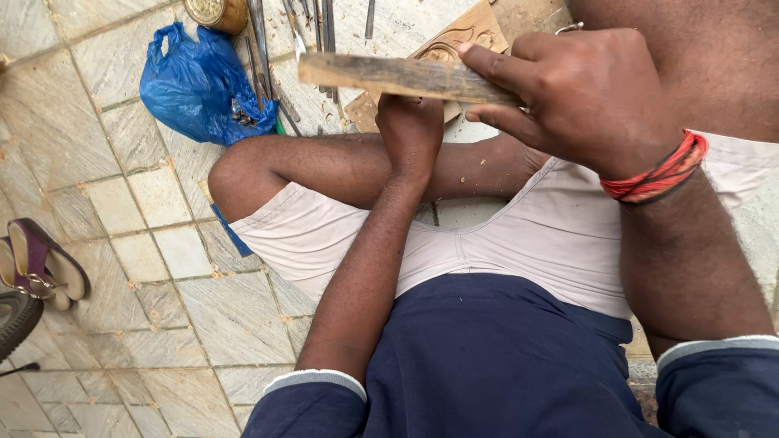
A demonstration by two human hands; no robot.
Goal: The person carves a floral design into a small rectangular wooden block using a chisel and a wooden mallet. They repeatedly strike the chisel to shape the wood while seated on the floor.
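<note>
My right hand [580, 97] grips a flat wooden stick [389, 75] held level above my lap, its free end pointing left. My left hand [410, 130] is closed into a fist just under the stick, probably around a thin tool whose shaft I cannot see. Behind both hands lies a carved wooden panel [458, 36] with curling relief patterns, mostly covered by the hands. A red thread band [659, 174] circles my right wrist. I sit cross-legged on the floor in pale shorts and a dark blue shirt.
Several metal chisels [268, 49] lie on the tiled floor beside a crumpled blue plastic bag [195, 81]. A round tin [215, 11] stands at the top edge. A purple sandal [40, 264] and a tyre edge [15, 320] are at the left.
</note>
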